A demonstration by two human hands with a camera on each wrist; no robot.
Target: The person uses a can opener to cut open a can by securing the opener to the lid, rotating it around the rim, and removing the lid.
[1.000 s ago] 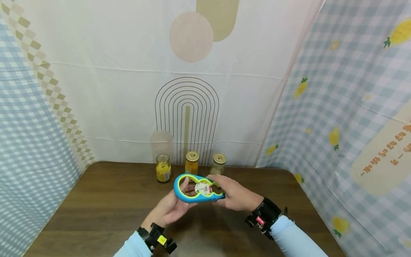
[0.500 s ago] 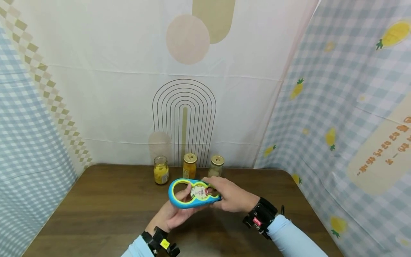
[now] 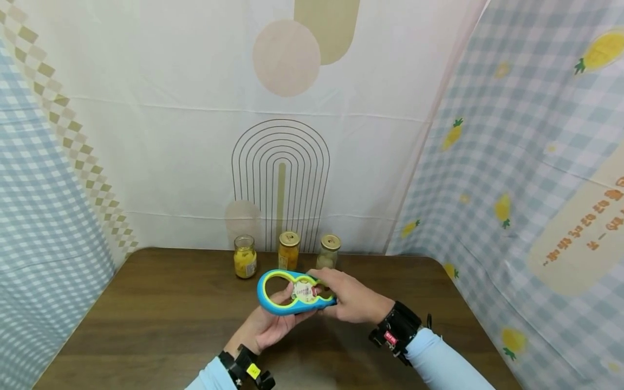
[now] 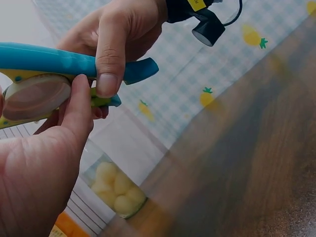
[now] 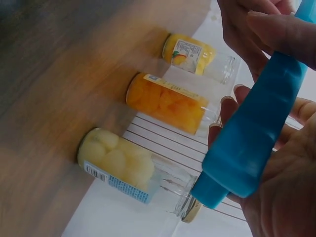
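Note:
In front of me, over the table, my right hand [image 3: 353, 298] grips the narrow end of a blue and lime-green jar opener [image 3: 272, 311] with several rounded openings. Within its middle opening sits a round jar lid [image 3: 303, 292], with a printed white face in the head view. My left hand [image 3: 268, 327] is under the wide end, its thumb up through the large opening. The left wrist view shows the left fingers against the edge of the lid [image 4: 37, 101]. From the right wrist, the blue side of the opener [image 5: 259, 128] hides most of the lid.
At the back of the brown table [image 3: 161, 303] stand a lidless jar of yellow fruit [image 3: 245, 261], a gold-lidded jar of orange fruit [image 3: 288, 253] and a gold-lidded jar of pale fruit [image 5: 118, 158]. A patterned cloth [image 3: 195, 162] hangs right behind them.
The opener and both hands sit slightly lower and more to the left in the head view than a second ago. My left thumb has come onto the lid's edge. The jars stay put.

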